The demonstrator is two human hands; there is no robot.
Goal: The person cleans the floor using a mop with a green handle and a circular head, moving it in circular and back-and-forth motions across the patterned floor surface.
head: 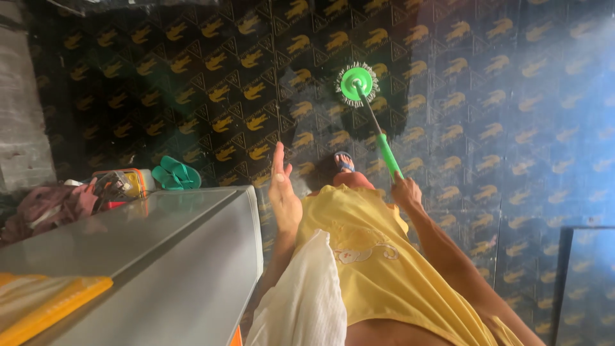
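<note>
My right hand (407, 191) grips the green-and-metal handle of a spin mop (378, 131). Its round green head with grey strands (357, 83) rests on the dark patterned floor ahead of me. My left hand (282, 186) is raised beside me with its fingers spread, holding nothing, close to the corner of a grey metal cabinet (192, 256). I wear a yellow garment (378, 256), and a white cloth (307, 295) hangs at my front. One foot in a blue sandal (344, 161) shows just past the garment.
A pair of green flip-flops (175, 173) lies on the floor left of the mop. An orange-and-white device (122, 182) and crumpled cloth (48, 205) sit past the cabinet's far end. A yellow item (51, 301) lies on the cabinet top. A dark panel (586, 282) stands at the lower right.
</note>
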